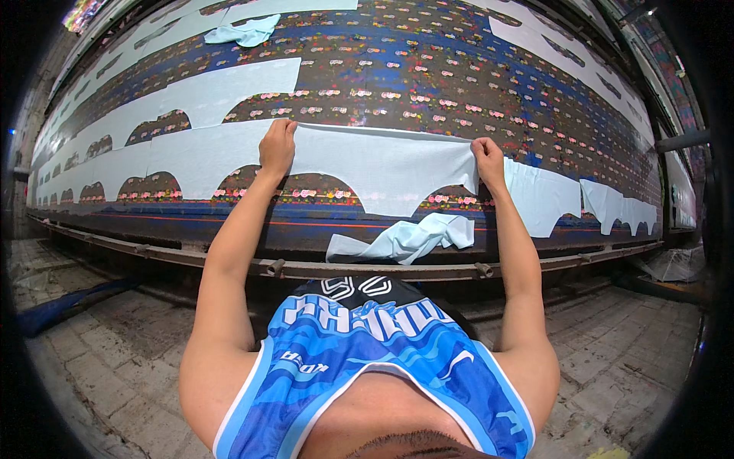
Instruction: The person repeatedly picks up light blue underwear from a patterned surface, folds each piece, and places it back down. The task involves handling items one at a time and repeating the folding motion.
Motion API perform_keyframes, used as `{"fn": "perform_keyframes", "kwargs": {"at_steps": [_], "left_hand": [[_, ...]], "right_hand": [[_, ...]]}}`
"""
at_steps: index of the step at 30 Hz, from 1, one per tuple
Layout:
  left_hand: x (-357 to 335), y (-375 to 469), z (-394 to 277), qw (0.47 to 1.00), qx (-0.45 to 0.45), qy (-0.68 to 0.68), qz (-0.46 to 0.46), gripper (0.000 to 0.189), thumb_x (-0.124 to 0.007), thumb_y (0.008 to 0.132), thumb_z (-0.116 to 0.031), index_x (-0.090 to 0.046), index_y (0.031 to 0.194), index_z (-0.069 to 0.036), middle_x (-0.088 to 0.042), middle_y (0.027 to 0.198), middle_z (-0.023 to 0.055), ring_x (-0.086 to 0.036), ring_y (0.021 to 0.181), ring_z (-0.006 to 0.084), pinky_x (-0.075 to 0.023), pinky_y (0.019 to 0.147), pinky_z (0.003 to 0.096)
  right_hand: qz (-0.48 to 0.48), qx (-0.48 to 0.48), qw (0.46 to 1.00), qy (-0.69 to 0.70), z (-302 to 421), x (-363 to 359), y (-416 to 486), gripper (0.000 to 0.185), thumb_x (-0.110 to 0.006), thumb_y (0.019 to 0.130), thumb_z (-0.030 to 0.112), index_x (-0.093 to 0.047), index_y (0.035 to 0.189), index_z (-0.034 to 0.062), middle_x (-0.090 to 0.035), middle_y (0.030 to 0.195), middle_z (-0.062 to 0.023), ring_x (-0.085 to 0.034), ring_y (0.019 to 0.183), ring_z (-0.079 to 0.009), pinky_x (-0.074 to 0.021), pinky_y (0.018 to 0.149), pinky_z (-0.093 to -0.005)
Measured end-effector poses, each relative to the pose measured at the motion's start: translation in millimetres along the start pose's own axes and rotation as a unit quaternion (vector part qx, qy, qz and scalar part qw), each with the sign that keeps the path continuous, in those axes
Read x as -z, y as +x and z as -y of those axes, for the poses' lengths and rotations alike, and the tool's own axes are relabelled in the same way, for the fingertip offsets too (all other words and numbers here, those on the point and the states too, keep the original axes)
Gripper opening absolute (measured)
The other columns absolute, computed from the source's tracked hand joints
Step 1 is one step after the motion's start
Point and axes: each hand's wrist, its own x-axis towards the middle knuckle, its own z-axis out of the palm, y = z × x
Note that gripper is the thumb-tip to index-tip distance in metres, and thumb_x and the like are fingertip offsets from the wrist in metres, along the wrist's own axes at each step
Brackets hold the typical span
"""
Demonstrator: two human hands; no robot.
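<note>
A pale blue cut fabric piece [355,155] is stretched between my two hands over a long printing table [367,235], whose dark top is covered in small repeated printed motifs. My left hand [277,148] pinches the piece's upper left corner, beside another pale piece [200,155] lying flat. At its upper right corner, my right hand [488,163] grips the edge, and the cloth wrinkles below the fingers. A crumpled pale blue cloth [407,238] lies near the table's front edge between my forearms. Right of my right hand, more cut pieces [542,198] lie in a row with some folds.
Further rows of pale cut fabric [252,77] lie on the left and far side, with another crumpled cloth [243,31] at the back. A metal rail [344,271] with short pegs runs along the front edge. Plastic sheeting [676,265] lies at the right, by the brick floor [619,333].
</note>
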Motion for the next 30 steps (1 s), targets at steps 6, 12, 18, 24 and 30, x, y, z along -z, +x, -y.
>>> {"fn": "perform_keyframes", "kwargs": {"at_steps": [6, 12, 18, 24, 30], "left_hand": [[-5.0, 11.7, 1.7, 0.998, 0.016, 0.051, 0.034, 0.022, -0.056, 0.102, -0.027, -0.063, 0.098, -0.007, -0.068, 0.096, 0.0143, -0.067, 0.084, 0.0388, -0.0523, 0.071, 0.0497], [-7.2, 17.6, 0.2, 0.996, 0.018, 0.080, 0.047, 0.021, -0.055, 0.102, -0.027, -0.060, 0.099, -0.007, -0.067, 0.097, 0.0134, -0.068, 0.085, 0.0380, -0.0533, 0.071, 0.0498], [-11.2, 20.0, -1.2, 0.990, 0.016, 0.124, 0.071, 0.021, -0.054, 0.103, -0.028, -0.059, 0.103, -0.007, -0.065, 0.102, 0.0140, -0.068, 0.086, 0.0380, -0.0542, 0.071, 0.0502], [3.3, 16.3, -4.6, 0.995, 0.035, 0.092, -0.015, 0.018, -0.054, 0.101, -0.019, -0.059, 0.110, -0.004, -0.062, 0.103, 0.0182, -0.066, 0.091, 0.0405, -0.0539, 0.077, 0.0511], [18.8, -7.3, -1.3, 0.987, -0.127, -0.006, 0.095, 0.023, -0.060, 0.095, -0.009, -0.059, 0.115, 0.001, -0.059, 0.119, 0.0183, -0.060, 0.109, 0.0402, -0.0500, 0.093, 0.0469]], "right_hand": [[-0.055, 0.014, 0.998, -0.001, 1.3, -10.4, 11.5, 0.024, -0.069, 0.098, 0.024, -0.067, 0.092, 0.0011, -0.066, 0.078, 0.0000, -0.055, 0.073, -0.0079, -0.0460, 0.069, -0.0256], [-0.073, 0.002, 0.997, -0.027, 2.1, -12.8, 17.6, 0.029, -0.071, 0.097, 0.029, -0.067, 0.091, 0.0011, -0.065, 0.078, -0.0006, -0.054, 0.073, -0.0081, -0.0442, 0.067, -0.0262], [-0.077, -0.006, 0.995, -0.062, -7.5, -13.4, 24.0, 0.031, -0.071, 0.096, 0.031, -0.068, 0.092, 0.0007, -0.066, 0.080, -0.0026, -0.056, 0.076, -0.0097, -0.0451, 0.069, -0.0277], [-0.078, -0.019, 0.993, -0.088, -11.2, -16.3, 25.9, 0.023, -0.068, 0.097, 0.024, -0.068, 0.097, 0.0005, -0.070, 0.087, -0.0059, -0.060, 0.083, -0.0124, -0.0483, 0.076, -0.0296], [-0.077, 0.025, 0.992, -0.096, -24.1, -8.6, 25.6, 0.022, -0.065, 0.096, 0.016, -0.065, 0.112, 0.0007, -0.069, 0.103, -0.0091, -0.064, 0.096, -0.0181, -0.0496, 0.088, -0.0321]]}}
